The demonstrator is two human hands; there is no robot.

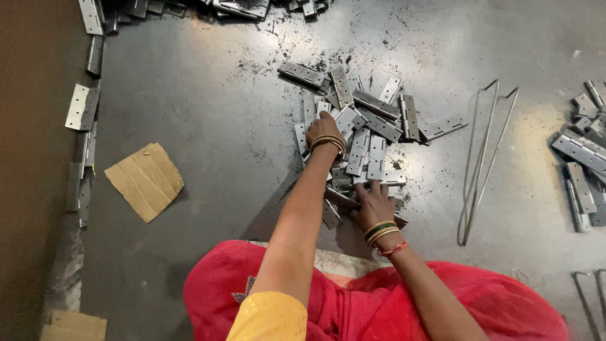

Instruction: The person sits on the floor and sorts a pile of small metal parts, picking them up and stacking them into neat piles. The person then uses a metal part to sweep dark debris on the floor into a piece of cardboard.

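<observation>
A heap of grey metal hinges (366, 129) lies on the dark floor in front of me. My left hand (324, 128), with gold bangles at the wrist, reaches into the heap's left side, its fingers curled onto a hinge there. My right hand (374, 203), with green and gold bangles and a red thread, rests palm down with fingers spread on the hinges at the near edge of the heap. Whether either hand grips a hinge is not clear. My red skirt (372, 303) fills the bottom of the view.
A long bent wire loop (483, 158) lies right of the heap. More hinges (584, 151) are piled at the far right, along the left edge (82, 107) and at the top. A torn cardboard piece (145, 181) lies to the left.
</observation>
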